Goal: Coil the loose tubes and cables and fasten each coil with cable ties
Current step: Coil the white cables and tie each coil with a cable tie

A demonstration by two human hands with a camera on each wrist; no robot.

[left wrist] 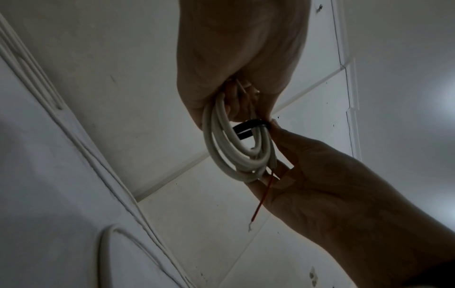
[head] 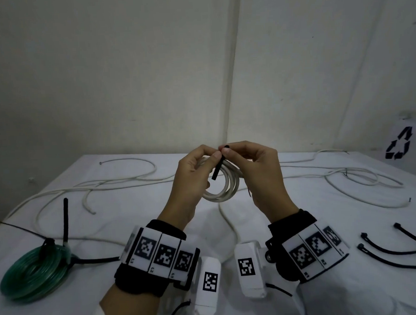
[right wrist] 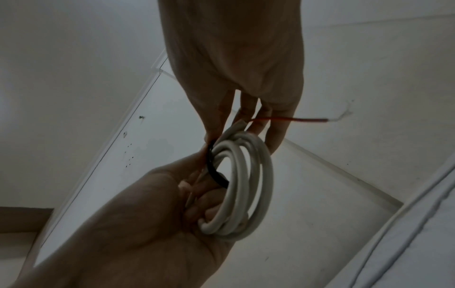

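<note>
Both hands are raised above the table around a small white cable coil [head: 224,186]. My left hand [head: 200,165] grips the coil's left side with curled fingers, and the loops run through its fist [left wrist: 221,155]. A black cable tie [head: 217,167] is looped round the strands [left wrist: 248,126] [right wrist: 214,169]. My right hand [head: 240,153] pinches the tie's upper end between thumb and forefinger at the top of the coil. A thin red wire end [right wrist: 295,119] sticks out of the coil past the right fingers.
A green tube coil [head: 32,272] bound with black ties lies at the front left. Loose white cables [head: 121,178] [head: 362,181] sprawl across the white cloth at back left and right. Spare black cable ties [head: 395,252] lie at the right. A recycling sign [head: 398,143] hangs on the wall.
</note>
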